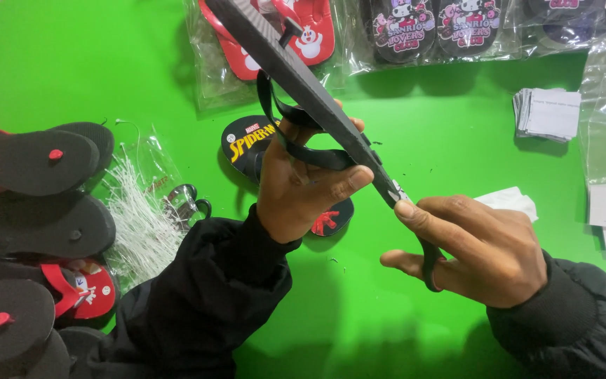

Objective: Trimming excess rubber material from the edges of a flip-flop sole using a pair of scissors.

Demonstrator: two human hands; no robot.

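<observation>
My left hand point(299, 186) grips a black flip-flop point(285, 67) by its black strap, holding it on edge, sole side up, tilted from upper left to lower right. My right hand point(475, 249) holds black-handled scissors point(415, 224), whose tips meet the heel end of the sole. Beneath the left hand a second black flip-flop point(247, 140) with a yellow and red print lies flat on the green table point(443, 140). Both sleeves are black.
A stack of black and red flip-flops point(33, 210) lies at the left edge. Beside it are a clear bag of white plastic ties point(142, 210) and a second pair of scissors point(184, 203). Bagged printed flip-flops point(401, 28) line the far edge. White paper cards point(548, 112) lie at right.
</observation>
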